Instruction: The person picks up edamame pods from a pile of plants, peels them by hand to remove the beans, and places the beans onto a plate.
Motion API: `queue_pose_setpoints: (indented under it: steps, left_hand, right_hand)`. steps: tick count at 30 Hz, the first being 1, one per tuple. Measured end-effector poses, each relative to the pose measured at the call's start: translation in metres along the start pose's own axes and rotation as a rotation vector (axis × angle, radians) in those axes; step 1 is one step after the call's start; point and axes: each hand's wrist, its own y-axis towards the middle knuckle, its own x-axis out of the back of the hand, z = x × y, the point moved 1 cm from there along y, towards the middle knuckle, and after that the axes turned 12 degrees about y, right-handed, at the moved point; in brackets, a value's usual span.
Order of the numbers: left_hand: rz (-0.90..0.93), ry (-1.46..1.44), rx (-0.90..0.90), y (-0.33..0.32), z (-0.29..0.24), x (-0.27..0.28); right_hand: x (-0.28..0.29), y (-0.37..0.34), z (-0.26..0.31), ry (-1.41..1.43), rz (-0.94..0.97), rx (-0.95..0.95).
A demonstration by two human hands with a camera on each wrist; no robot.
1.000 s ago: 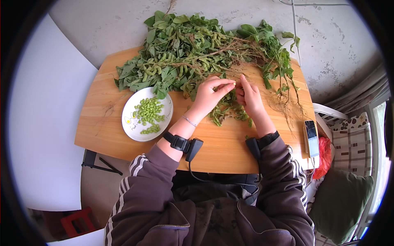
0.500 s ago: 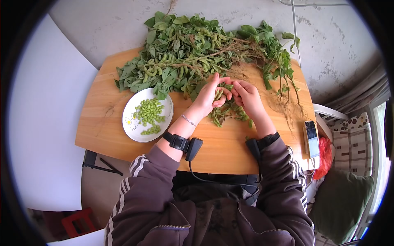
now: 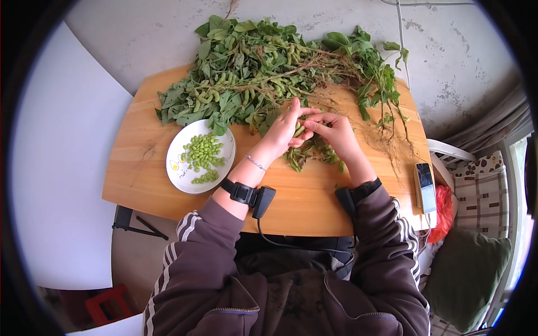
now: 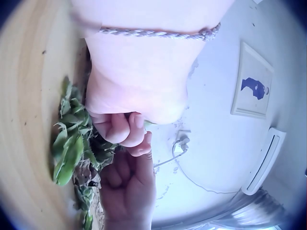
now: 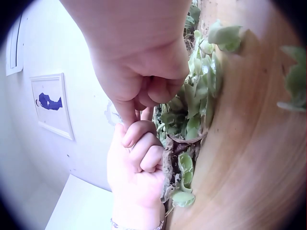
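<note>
My left hand [image 3: 280, 134] holds green soybean pods [image 3: 298, 130] in its palm, its fingers curled round them and its thumb raised. My right hand [image 3: 339, 135] meets it from the right, with thumb and forefinger pinching at a pod by the left fingers; the fingertips largely hide this pod. Beneath both hands lies a small heap of opened pod shells [image 5: 186, 167]. Left of the hands, a white plate [image 3: 228, 147] carries many shelled green soybeans [image 3: 203, 150].
Uprooted soybean plants [image 3: 235, 73] with leaves, pods and roots cover the back of the wooden table [image 3: 134, 168]. A phone [image 3: 426, 187] lies at the right edge. A chair with a dark green cushion [image 3: 468, 274] and a red bag [image 3: 443, 213] stands to the right.
The left hand has turned from pinching with its fingertips to cradling pods with its thumb up. The right hand has moved left, its thumb and forefinger now at the pods.
</note>
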Motion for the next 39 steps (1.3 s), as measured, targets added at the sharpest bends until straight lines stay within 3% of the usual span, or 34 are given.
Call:
queue_pose_setpoints:
  steps: [5, 8, 11, 17, 23, 27, 31, 35, 38, 39]
  left_hand:
    - [-0.125, 0.023, 0.034, 0.000, 0.004, 0.007]
    - [-0.150, 0.001, -0.017, -0.001, 0.001, 0.010]
    - [-0.279, 0.214, -0.183, -0.003, -0.005, -0.002]
    - [-0.267, 0.190, -0.242, 0.001, 0.001, 0.005]
    - [-0.346, 0.177, -0.299, -0.002, -0.005, -0.001]
    - [-0.263, 0.149, -0.358, 0.001, -0.001, 0.000]
    - [-0.245, 0.201, -0.284, -0.001, -0.002, -0.001]
    - [-0.450, 0.504, -0.499, 0.007, 0.008, 0.004]
    - [-0.486, 0.921, -0.674, 0.001, 0.001, 0.004]
    - [-0.472, 0.926, -0.691, 0.003, 0.004, 0.005]
  right_hand:
    - [-0.003, -0.003, 0.010, -0.002, -0.198, -0.034]
    - [0.002, 0.000, 0.004, 0.042, -0.287, -0.017]
    - [0.008, 0.001, 0.001, 0.020, -0.364, -0.017]
    - [0.004, 0.005, -0.004, -0.162, -0.266, 0.127]
    - [0.007, 0.002, -0.002, -0.063, -0.189, -0.061]
    - [0.007, 0.005, -0.011, -0.077, -0.125, -0.038]
    - [0.009, 0.006, -0.015, -0.097, -0.129, -0.060]
    - [0.002, 0.000, 0.003, -0.108, -0.226, -0.133]
    - [0.004, 0.001, 0.002, -0.143, -0.295, 0.000]
    - [0.006, 0.002, -0.001, -0.186, -0.290, 0.001]
